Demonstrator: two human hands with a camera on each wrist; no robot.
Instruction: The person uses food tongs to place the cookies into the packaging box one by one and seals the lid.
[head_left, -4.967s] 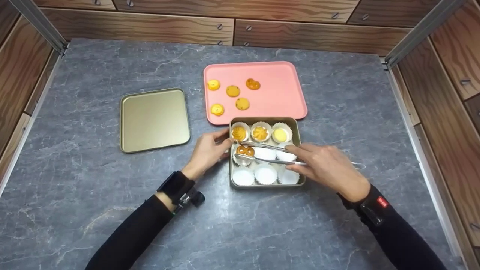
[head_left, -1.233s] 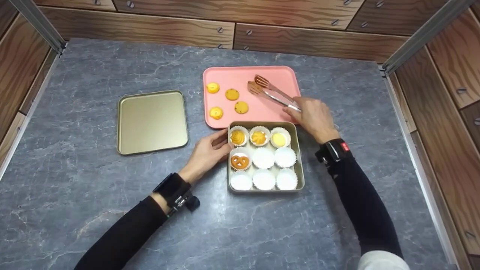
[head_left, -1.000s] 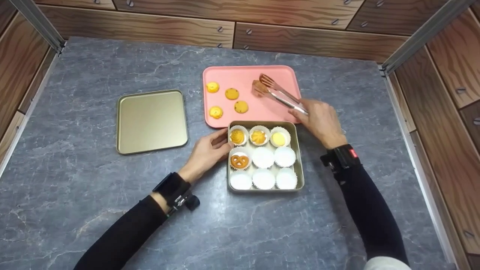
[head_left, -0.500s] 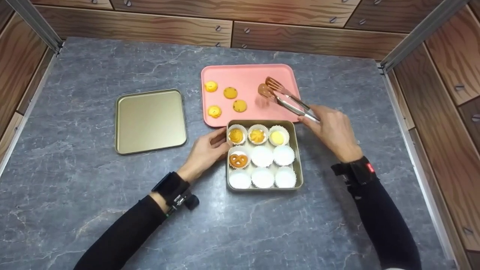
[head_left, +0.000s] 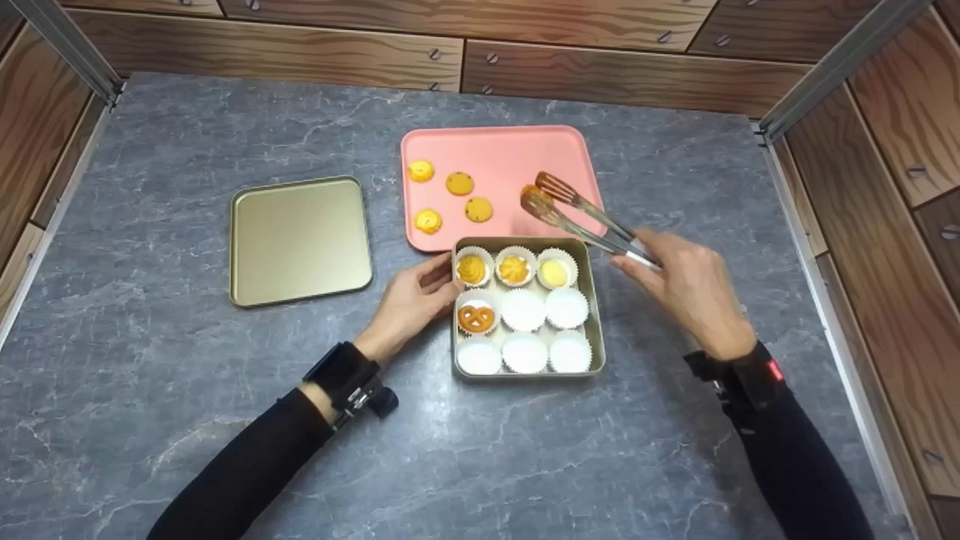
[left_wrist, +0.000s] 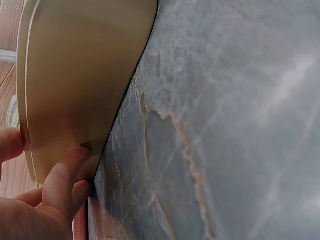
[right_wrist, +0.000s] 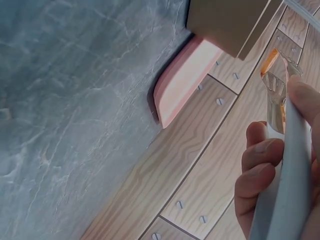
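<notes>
My left hand (head_left: 409, 307) rests against the left side of a square tin (head_left: 598, 330); in the left wrist view its fingers (left_wrist: 65, 175) touch the outer wall and the thumb lies at the rim. With my right hand (head_left: 694, 289) I grip metal tongs (head_left: 602, 215). Between the tong tips is an orange-brown cookie (head_left: 531, 192), partly hidden, held above the right part of the pink tray (head_left: 577, 154). White paper cups line the tin. Its back row holds two swirled cookies (head_left: 472, 269) and a yellow one (head_left: 553, 274); a pretzel cookie (head_left: 476, 319) lies in the middle-left cup.
On the tray lie two yellow cookies (head_left: 427, 220) and two round speckled cookies (head_left: 478, 210). A gold tin lid (head_left: 300, 244) lies flat to the left. Wood-patterned panels (head_left: 300, 52) border the grey marbled table (head_left: 225, 420).
Five seconds ago the tongs were at the pretzel in the tin. Since then the tongs have picked the other pretzel off the tray, and my right hand draws back towards me. My left hand stays put.
</notes>
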